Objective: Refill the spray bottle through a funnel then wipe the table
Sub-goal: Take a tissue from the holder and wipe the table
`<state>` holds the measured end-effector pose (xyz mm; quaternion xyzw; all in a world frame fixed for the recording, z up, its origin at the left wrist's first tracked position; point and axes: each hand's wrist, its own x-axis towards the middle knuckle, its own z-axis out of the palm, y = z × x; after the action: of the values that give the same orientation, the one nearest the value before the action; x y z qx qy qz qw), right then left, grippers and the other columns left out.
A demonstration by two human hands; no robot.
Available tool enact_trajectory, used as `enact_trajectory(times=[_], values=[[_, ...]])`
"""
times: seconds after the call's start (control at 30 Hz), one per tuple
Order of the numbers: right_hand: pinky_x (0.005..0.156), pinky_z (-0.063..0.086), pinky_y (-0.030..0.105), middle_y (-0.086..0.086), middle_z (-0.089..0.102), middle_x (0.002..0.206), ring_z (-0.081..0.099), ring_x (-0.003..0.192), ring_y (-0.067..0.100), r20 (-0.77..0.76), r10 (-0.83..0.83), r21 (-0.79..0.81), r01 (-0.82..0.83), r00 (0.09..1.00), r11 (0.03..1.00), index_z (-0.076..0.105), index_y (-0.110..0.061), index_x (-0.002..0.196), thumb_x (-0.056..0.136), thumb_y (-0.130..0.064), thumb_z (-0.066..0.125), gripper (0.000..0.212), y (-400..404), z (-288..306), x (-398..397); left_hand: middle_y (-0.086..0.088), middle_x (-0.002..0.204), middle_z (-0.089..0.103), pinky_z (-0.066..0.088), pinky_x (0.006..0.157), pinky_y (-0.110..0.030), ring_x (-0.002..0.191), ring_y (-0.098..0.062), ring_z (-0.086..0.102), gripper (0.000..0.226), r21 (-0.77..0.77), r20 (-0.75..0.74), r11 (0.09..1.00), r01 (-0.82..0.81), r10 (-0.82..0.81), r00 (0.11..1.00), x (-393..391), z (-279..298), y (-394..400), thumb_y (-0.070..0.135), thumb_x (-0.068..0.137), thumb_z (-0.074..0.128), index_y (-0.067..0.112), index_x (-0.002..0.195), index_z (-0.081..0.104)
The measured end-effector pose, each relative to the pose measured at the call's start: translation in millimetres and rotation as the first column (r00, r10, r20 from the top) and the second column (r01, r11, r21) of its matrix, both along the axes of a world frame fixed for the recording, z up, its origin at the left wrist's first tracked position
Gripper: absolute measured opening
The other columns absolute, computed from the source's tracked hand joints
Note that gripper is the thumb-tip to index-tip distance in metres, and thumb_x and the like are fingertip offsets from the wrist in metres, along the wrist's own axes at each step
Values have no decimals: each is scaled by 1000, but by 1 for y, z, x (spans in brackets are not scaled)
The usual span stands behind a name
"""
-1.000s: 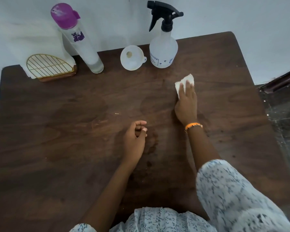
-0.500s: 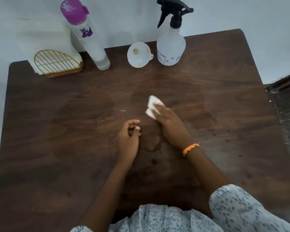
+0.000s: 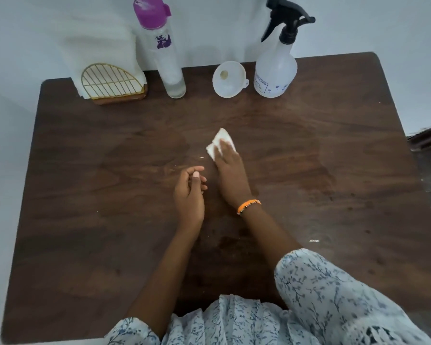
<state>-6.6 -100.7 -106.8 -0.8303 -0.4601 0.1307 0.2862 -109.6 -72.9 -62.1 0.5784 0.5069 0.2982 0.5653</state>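
Pressing tissue [image 3: 220,143] flat: right hand [image 3: 230,176] fingers straight | dark wood table [image 3: 334,158] damp-streaked | white wall [image 3: 383,26]

Single head view, looking steeply down at table [image 3: 334,195], far edge meeting wall.

The table [image 3: 90,220] is dark brown with a wood-grain pattern, and darker patches and spots mark its middle and right half. Along its far edge, the sprayer [image 3: 275,68] is cloudy white with a black trigger head and small blue print on its side. The funnel [image 3: 228,79] beside it is white. The bottle [image 3: 166,61] is clear with a purple cap and a purple mark. Near the far left corner, a holder [image 3: 113,83] has a gold wire grid on a brown base, with white napkins [image 3: 100,49] behind. The tissue [image 3: 217,143] is white. The wristband [image 3: 248,205] is orange. The sleeve [image 3: 334,295] is white with a blue twig print.
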Motion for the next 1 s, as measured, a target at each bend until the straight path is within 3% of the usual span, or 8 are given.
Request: enact_trajectory(times=[0.13, 0.27, 0.5, 0.6, 0.7, 0.8, 0.93, 1.0], values=[[102, 39, 49, 21, 54, 128, 48, 123, 36, -75, 302, 9, -303, 950, 953, 55, 2, 123, 86, -3, 50, 38, 3, -4, -34, 6, 71, 58, 44, 64, -20, 62, -4, 52, 25, 20, 6, 999, -25, 25, 1000, -8, 3, 4, 9, 96, 42, 22, 87, 61], [109, 33, 44, 12, 40, 145, 36, 135, 28, -12, 428, -1, -428, 904, 904, 50, -10, 133, 91, -10, 43, 43, -33, -17, -39, 10, 72, 60, 46, 67, -23, 68, -7, 56, 22, 28, 17, 1000, 3, -3, 1000, -13, 5, 4, 6, 95, 43, 17, 89, 62], [110, 29, 41, 14, 37, 146, 35, 135, 30, 49, 12, -45, -10, 999, 999, 52, -11, 132, 77, -5, 25, 61, -83, -5, 33, 4, 71, 58, 44, 62, -16, 60, -1, 52, 17, -32, -12, 994, 105, -105, 994, -16, 4, -6, 7, 94, 47, 13, 93, 63], [110, 29, 46, 15, 35, 146, 32, 136, 33, 19, -291, -66, 292, 957, 954, 50, -7, 132, 73, 14, 32, 66, -105, -3, 49, 4, 71, 58, 43, 62, -14, 61, -1, 52, 19, -55, -1, 986, 157, -158, 987, -17, 6, -10, 5, 93, 48, 17, 90, 63], [113, 21, 37, 17, 30, 148, 25, 138, 34, 15, -401, -112, 400, 916, 910, 44, -3, 135, 67, 23, 32, 74, -113, -4, 26, 4, 72, 57, 42, 61, -10, 60, 2, 51, 23, -65, 25, 978, 198, -196, 980, -18, 10, -11, 4, 93, 48, 21, 87, 61], [114, 12, 25, 11, 28, 147, 25, 139, 29, 2, -293, -43, 293, 956, 955, 46, -6, 135, 67, 13, 28, 73, -107, -7, -17, 4, 72, 58, 43, 61, -10, 61, 0, 52, 23, -75, 30, 972, 222, -220, 975, -20, 13, -12, 4, 92, 48, 22, 87, 61], [112, 25, 41, 10, 30, 149, 26, 139, 26, -54, 3, -18, -4, 999, 1000, 44, -10, 137, 75, 11, 41, 66, -103, -10, -62, 7, 74, 60, 45, 67, -17, 66, -2, 55, 25, -63, 23, 962, 267, -266, 964, -24, 13, -18, 4, 90, 50, 25, 86, 62], [111, 27, 40, 9, 35, 147, 29, 137, 26, -48, 154, -44, -156, 987, 987, 46, -11, 136, 81, 0, 41, 56, -113, -7, -62, 9, 75, 62, 47, 69, -20, 69, -5, 56, 25, -62, 14, 956, 288, -288, 958, -27, 13, -21, 4, 90, 51, 26, 84, 62]])
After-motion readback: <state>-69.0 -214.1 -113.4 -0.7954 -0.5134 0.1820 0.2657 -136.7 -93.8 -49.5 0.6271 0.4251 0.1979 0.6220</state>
